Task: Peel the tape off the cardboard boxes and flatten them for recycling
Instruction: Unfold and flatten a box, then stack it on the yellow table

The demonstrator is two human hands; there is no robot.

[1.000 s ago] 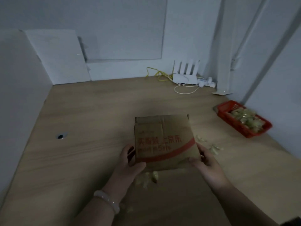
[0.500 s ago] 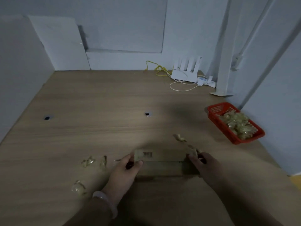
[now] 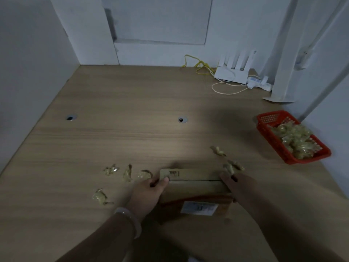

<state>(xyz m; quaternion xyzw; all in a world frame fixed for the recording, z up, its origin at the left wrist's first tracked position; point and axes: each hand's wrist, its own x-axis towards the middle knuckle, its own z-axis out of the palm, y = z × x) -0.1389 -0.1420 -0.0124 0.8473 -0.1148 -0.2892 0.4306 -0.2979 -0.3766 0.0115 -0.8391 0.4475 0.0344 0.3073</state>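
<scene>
Cardboard box [image 3: 194, 186]: lies at the near centre of the table [image 3: 132, 140], between the two hands; its far flap carries a barcode [image 3: 174, 173], and its near face shows a red band and a white label [image 3: 199, 208].
Left hand [image 3: 149, 191]: grasps the box's left end, thumb laid over the top edge just beside the barcode, the other fingers curled at the side.
Right hand [image 3: 239, 188]: clasps the box's right end, with a dark-nailed finger on the far right corner; the fingers below are in shadow.
Bracelet [image 3: 130, 220]: pale, on the left wrist.
Tape scraps, left [image 3: 127, 173]: four crumpled yellowish wads on the table left of the box, the nearest one apart from the other three.
Tape scraps, right [image 3: 233, 166]: two wads just beyond the right hand, the closer one touching or almost touching a fingertip.
Red basket [image 3: 264, 118]: at the right edge of the table, well apart from the box, holding a heap of crumpled tape [image 3: 292, 138].
Router [image 3: 232, 70]: white, at the far right by the wall, with a yellow cable [image 3: 198, 64] to its left and a power strip [image 3: 258, 83] to its right.
Table holes [image 3: 182, 120]: two round openings mid-table, one centre and one left.
</scene>
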